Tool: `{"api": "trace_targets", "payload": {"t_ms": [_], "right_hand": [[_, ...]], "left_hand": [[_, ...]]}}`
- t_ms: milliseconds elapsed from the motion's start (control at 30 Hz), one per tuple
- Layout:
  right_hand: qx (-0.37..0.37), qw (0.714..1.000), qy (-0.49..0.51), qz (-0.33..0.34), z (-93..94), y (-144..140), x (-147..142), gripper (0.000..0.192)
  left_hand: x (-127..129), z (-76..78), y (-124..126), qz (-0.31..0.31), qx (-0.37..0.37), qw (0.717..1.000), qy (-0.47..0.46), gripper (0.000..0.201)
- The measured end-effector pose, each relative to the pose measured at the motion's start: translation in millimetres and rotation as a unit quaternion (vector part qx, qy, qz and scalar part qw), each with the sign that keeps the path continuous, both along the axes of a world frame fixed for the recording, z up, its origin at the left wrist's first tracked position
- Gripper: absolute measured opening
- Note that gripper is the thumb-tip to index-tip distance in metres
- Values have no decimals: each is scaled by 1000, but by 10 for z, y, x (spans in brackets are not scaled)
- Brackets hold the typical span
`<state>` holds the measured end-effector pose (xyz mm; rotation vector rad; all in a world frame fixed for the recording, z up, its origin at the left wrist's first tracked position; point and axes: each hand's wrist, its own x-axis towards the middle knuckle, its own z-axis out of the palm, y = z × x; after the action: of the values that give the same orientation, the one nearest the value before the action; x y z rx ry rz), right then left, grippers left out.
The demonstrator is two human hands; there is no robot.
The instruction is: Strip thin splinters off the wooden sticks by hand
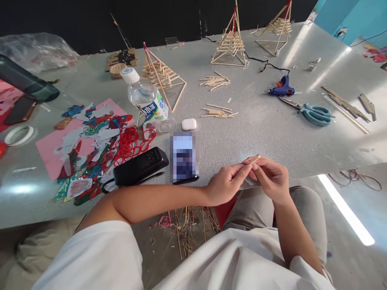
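- Fingers (245,168) of both my hands pinch one thin wooden stick (254,160) between them, closed on it, at the near edge of the bench (272,133).
- Left hand (228,183) grips the stick's lower end; right hand (270,177) holds it just beside, fingertips touching the left ones. Stick tip pokes out above the fingers, tilted up to the right.
- Phone (183,157) lies flat just left of my left hand, black case (140,166) beside it, white earbud case (189,124) just beyond.
- Loose stick pile (218,111) sits farther out on the bench, second pile (214,81) beyond it.
- Three stick pyramids: one (161,76) by the water bottle (145,98), two (231,40) (278,28) at the far edge.
- Blue glue gun (281,88) and teal scissors (314,112) lie to the right, well apart from my hands.
- Red cord (131,143) and coloured paper scraps (87,145) on the left.
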<state>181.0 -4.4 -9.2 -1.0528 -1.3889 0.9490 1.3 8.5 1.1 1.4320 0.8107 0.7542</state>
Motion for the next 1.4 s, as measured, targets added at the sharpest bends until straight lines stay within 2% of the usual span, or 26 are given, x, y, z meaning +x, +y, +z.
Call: {"api": "trace_targets", "payload": {"t_ms": [333,633,833,1000,1233,1400], "right_hand": [[14,1000,16,23,-2,-5,10,14],[-7,993,66,96,11,56,109,14],[-65,974,139,168,-17,86,157,12],[-38,980,133,141,-59,73,155,8],[-2,995,96,34,-77,53,76,7],[15,995,97,14,-33,-9,22,4]], "left_hand": [[-19,27,4,-18,1,1000,-4,57],[-40,24,-19,-48,-12,999,-2,63],[-36,55,-4,-79,-17,996,-34,60],[-32,26,8,-62,-16,996,-60,61],[-37,26,10,-55,-14,998,-41,56],[-29,29,15,-45,-9,999,-23,55]]}}
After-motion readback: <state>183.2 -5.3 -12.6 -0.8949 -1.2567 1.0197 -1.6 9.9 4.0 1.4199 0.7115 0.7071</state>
